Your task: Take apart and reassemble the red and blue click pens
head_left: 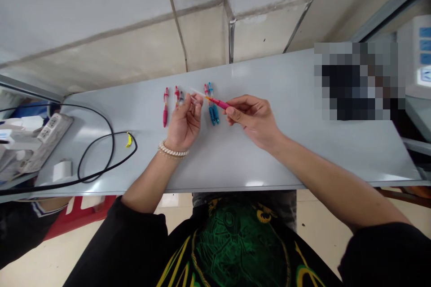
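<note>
My right hand pinches the pink grip of a pen, whose thin, pale inner part points up and left toward my other hand. My left hand has its fingers closed around a small, clear, pinkish piece that I cannot make out. On the table left of that hand lies a pink pen. A red-topped pen and a dark-topped pen are partly hidden behind the left hand. Between my hands lie a pen with a red top and blue grip and a blue pen.
A black cable with a yellow tag loops over the table's left side. Beside it are a power strip and a white adapter. A blurred dark object sits at the right. The wall borders the table's back edge.
</note>
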Demonstrator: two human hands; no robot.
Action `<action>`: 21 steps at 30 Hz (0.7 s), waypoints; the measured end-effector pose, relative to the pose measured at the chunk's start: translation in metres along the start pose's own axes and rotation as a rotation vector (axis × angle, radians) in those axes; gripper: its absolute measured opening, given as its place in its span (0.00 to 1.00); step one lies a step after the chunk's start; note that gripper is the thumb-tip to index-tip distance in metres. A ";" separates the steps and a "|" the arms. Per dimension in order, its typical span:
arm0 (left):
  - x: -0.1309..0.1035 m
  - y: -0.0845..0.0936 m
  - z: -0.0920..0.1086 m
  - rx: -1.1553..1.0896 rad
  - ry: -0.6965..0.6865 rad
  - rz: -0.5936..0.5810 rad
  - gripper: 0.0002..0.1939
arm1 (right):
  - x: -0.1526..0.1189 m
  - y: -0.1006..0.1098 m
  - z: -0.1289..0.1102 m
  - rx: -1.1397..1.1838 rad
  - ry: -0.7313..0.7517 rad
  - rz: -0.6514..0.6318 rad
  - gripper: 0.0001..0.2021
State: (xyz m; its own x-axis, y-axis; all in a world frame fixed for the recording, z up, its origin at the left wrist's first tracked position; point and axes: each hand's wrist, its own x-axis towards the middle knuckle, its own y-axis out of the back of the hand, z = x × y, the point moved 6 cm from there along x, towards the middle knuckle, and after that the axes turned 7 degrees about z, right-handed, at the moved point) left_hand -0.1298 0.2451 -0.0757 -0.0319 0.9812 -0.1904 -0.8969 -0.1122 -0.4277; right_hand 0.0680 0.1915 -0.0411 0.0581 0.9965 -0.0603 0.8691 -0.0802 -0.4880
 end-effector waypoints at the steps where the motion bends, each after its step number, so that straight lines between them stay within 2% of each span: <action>1: -0.001 -0.002 0.000 -0.015 0.012 -0.007 0.11 | -0.001 -0.001 0.000 0.006 -0.025 -0.008 0.22; 7: -0.009 -0.010 0.000 -0.010 0.066 -0.015 0.11 | -0.005 -0.006 0.001 0.026 -0.142 -0.052 0.26; 11: -0.009 -0.009 0.001 -0.024 0.038 -0.030 0.10 | -0.004 -0.006 0.003 0.007 -0.115 -0.075 0.25; 16: 0.000 0.002 0.009 -0.055 -0.058 0.068 0.06 | -0.002 -0.001 0.003 -0.038 -0.051 -0.039 0.24; 21: 0.003 0.004 0.013 -0.080 -0.106 0.139 0.08 | -0.004 0.003 0.001 -0.086 -0.037 0.037 0.20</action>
State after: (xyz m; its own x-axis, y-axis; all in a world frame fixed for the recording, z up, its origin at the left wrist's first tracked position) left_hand -0.1395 0.2499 -0.0663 -0.2034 0.9659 -0.1599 -0.8427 -0.2559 -0.4738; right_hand 0.0698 0.1875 -0.0427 0.0743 0.9912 -0.1094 0.9060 -0.1130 -0.4080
